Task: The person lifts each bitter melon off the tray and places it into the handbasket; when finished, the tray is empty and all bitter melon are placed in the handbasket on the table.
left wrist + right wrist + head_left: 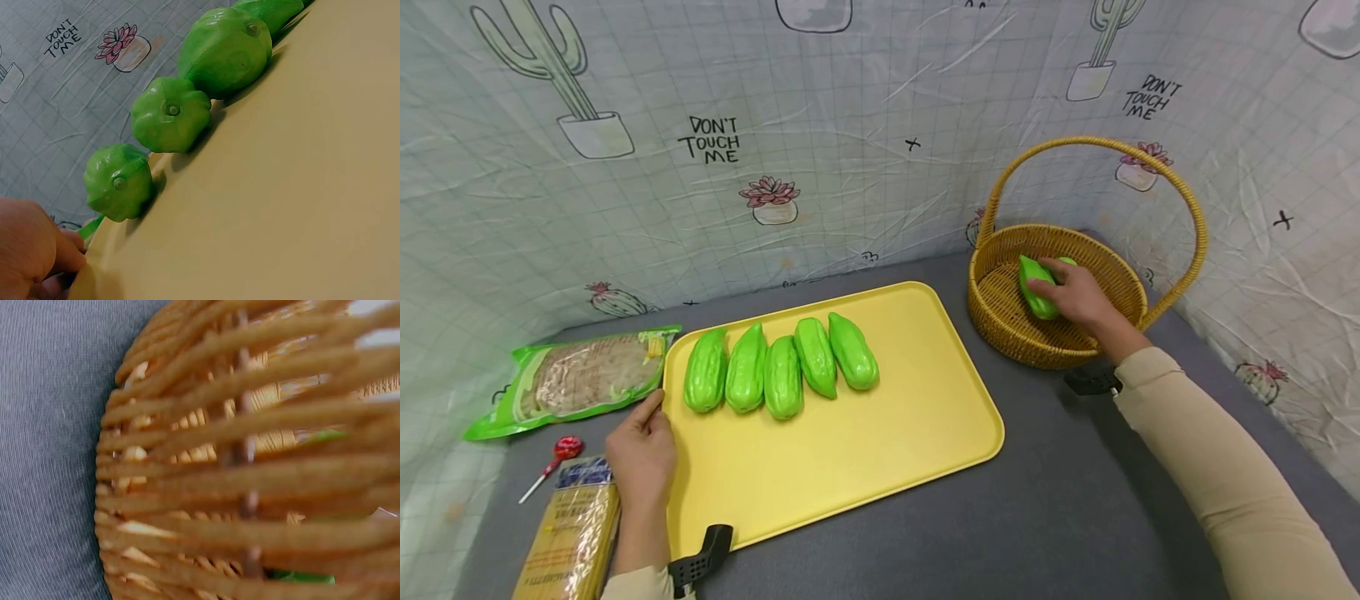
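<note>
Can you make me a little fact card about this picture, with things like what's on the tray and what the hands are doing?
Tray: yellow tray
On it: five green vegetables in a row
Left hand: fingers pinch the tray's left rim
Right hand: inside the basket, gripping a green vegetable
Basket: woven basket with a tall handle, right of the tray
Left of tray: green-edged bag, red lollipop, spaghetti pack
</note>
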Motion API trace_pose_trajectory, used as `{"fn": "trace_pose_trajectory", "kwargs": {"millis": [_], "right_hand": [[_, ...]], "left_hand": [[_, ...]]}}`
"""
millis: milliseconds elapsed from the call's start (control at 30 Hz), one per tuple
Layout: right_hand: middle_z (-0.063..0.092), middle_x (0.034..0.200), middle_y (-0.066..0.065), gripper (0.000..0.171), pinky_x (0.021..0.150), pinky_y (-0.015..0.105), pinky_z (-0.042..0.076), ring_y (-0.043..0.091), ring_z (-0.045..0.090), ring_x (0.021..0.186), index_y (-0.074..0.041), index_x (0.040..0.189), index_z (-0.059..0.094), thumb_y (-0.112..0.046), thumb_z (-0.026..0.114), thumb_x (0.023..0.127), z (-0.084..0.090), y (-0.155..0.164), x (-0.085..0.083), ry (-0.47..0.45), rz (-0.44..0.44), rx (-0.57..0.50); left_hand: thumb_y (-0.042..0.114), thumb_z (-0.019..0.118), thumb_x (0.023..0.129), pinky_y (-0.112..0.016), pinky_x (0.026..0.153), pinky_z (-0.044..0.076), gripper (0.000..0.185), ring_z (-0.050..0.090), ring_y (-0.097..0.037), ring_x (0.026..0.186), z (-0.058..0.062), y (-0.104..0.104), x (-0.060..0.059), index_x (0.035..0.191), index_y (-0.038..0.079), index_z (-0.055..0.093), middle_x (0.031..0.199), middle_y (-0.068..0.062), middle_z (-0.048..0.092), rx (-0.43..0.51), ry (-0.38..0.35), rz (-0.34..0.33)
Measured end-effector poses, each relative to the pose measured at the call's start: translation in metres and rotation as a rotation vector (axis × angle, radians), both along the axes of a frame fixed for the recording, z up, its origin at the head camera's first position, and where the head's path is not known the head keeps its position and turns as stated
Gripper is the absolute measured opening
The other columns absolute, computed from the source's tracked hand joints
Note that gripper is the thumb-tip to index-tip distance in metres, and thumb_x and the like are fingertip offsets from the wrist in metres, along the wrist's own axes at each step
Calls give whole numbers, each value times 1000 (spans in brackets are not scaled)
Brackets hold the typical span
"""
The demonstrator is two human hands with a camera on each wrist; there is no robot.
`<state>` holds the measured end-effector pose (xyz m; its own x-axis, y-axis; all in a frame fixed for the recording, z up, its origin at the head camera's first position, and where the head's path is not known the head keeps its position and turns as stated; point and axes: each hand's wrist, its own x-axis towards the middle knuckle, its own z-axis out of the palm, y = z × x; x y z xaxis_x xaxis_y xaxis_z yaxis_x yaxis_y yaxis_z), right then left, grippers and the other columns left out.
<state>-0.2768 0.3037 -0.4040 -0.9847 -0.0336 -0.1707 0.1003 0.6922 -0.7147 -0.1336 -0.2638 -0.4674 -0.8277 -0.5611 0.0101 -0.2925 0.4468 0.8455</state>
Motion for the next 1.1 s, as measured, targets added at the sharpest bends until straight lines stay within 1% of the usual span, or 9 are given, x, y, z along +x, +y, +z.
{"fn": "trace_pose_trajectory", "kwargs": {"millis": [100,367,500,667,867,1100], "right_hand": [[40,146,31,73,70,28,49,23,51,99,-6,163,23,-43,49,106,-1,4,0,-5,-4,11],[40,147,33,74,71,29,49,26,53,101,-5,164,21,-43,48,107,-3,11,-2,-18,-8,54],[40,147,33,74,70,29,49,26,53,101,-4,163,21,-42,49,106,-3,13,-3,-21,-8,62],[40,146,35,74,70,29,49,29,53,102,-3,163,21,-41,49,107,-3,15,-3,-20,-10,76],[42,145,35,73,72,32,47,34,52,105,-3,163,20,-41,48,107,-3,14,-2,-16,3,117],[42,145,34,73,75,36,45,36,50,107,-1,163,21,-40,49,107,-3,13,0,-8,22,134]], "left_hand": [[14,40,107,-5,77,32,43,50,-37,138,0,0,0,145,7,58,147,-23,56,1,3,-2],[12,41,106,-9,82,36,42,50,-35,139,0,0,-1,144,7,59,146,-23,56,-8,1,10],[12,40,106,-7,80,34,42,51,-36,138,0,1,-1,144,7,59,146,-23,56,-6,6,9],[13,40,106,-7,79,34,43,50,-36,139,-1,1,-1,144,8,59,146,-23,56,-5,6,8],[13,40,106,-7,77,33,42,51,-38,137,-2,1,0,144,6,59,146,-24,56,-13,17,2],[15,39,106,-5,79,34,43,50,-35,139,-3,2,1,144,9,59,147,-21,56,-11,2,16]]}}
